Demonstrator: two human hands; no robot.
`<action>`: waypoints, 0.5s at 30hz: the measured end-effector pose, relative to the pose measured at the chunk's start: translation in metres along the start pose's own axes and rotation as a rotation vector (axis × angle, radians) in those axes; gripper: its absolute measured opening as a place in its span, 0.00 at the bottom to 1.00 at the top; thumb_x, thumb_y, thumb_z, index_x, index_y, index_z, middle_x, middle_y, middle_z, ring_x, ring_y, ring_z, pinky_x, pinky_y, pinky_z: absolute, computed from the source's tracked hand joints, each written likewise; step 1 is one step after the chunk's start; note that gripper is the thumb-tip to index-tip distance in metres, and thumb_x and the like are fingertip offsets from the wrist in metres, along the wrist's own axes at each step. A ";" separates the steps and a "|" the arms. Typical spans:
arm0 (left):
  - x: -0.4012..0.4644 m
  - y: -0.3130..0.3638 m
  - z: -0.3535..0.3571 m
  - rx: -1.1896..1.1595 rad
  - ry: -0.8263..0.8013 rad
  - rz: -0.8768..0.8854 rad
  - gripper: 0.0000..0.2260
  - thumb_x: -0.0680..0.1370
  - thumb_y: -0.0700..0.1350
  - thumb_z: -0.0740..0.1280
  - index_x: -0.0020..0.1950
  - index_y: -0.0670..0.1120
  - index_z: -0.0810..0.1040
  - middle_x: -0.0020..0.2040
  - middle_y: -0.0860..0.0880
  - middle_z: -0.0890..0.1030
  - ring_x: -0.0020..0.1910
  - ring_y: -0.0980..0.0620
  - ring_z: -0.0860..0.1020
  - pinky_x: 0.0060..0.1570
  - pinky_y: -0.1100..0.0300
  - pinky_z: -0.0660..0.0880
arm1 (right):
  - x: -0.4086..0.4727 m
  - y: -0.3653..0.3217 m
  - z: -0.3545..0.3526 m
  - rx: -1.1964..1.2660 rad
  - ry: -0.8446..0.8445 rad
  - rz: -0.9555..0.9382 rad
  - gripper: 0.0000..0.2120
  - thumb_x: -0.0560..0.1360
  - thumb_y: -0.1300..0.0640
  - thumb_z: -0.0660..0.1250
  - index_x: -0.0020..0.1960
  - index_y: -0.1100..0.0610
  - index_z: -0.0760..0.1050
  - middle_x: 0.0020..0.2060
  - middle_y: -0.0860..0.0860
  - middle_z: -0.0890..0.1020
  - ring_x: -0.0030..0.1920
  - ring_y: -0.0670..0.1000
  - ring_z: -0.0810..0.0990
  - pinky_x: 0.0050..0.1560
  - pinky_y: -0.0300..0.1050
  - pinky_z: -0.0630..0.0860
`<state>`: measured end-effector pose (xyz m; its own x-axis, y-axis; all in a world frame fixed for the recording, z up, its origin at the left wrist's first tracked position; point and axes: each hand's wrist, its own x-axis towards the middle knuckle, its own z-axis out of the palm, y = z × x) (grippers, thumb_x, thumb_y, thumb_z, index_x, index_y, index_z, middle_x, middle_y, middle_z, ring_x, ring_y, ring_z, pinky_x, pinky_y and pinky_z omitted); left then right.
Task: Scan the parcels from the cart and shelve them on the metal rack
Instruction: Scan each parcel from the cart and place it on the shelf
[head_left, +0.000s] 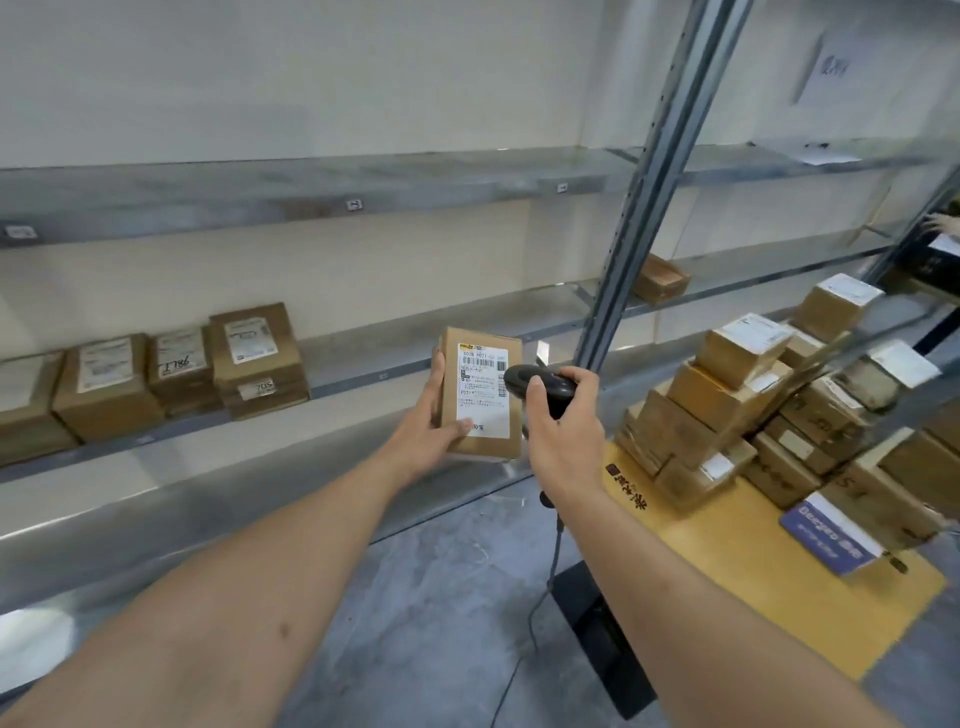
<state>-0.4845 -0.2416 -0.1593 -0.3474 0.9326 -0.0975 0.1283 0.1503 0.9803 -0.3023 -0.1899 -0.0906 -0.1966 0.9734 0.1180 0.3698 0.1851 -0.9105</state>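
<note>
We saw both forearms reach in from the bottom edge, elbows cut off by the frame. Our right hand (563, 426) had its fingers curled tight round a black scanner (540, 387), whose lower handle was hidden behind the hand and whose cable (548, 577) trailed down toward the floor. Our left hand (434, 423) gripped a brown parcel (483, 397) upright, thumb across the lower label, the fingers mostly hidden behind it; the scanner's head sat just beside the label's right edge. The label print was too small to read. To the right, a yellow cart (769, 587) carried stacked parcels (727, 410), some blurred. Beyond, the metal rack (649, 176) held more boxes (171, 369) on its middle shelf, left ones cut off.
</note>
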 end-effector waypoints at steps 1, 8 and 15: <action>0.005 -0.006 -0.016 0.004 0.021 -0.004 0.48 0.81 0.42 0.72 0.82 0.71 0.40 0.78 0.60 0.70 0.75 0.56 0.71 0.78 0.46 0.66 | 0.004 -0.006 0.015 0.003 -0.007 0.002 0.16 0.83 0.39 0.63 0.67 0.42 0.65 0.53 0.46 0.81 0.52 0.50 0.82 0.55 0.54 0.81; 0.034 -0.028 -0.108 0.019 0.128 -0.062 0.47 0.82 0.44 0.71 0.80 0.75 0.40 0.77 0.59 0.71 0.75 0.55 0.71 0.78 0.46 0.66 | 0.029 -0.037 0.105 0.025 -0.065 -0.004 0.16 0.83 0.41 0.63 0.68 0.45 0.66 0.50 0.43 0.80 0.51 0.48 0.80 0.54 0.51 0.78; 0.080 -0.056 -0.153 -0.028 0.204 -0.148 0.46 0.82 0.44 0.70 0.79 0.76 0.40 0.77 0.60 0.71 0.74 0.56 0.72 0.78 0.44 0.67 | 0.080 -0.033 0.172 0.027 -0.172 0.052 0.16 0.83 0.40 0.63 0.67 0.43 0.66 0.49 0.41 0.80 0.51 0.49 0.82 0.57 0.56 0.80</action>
<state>-0.6618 -0.2261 -0.1952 -0.5409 0.8153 -0.2067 0.0375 0.2688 0.9625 -0.4860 -0.1417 -0.1195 -0.3312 0.9435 0.0035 0.3594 0.1296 -0.9242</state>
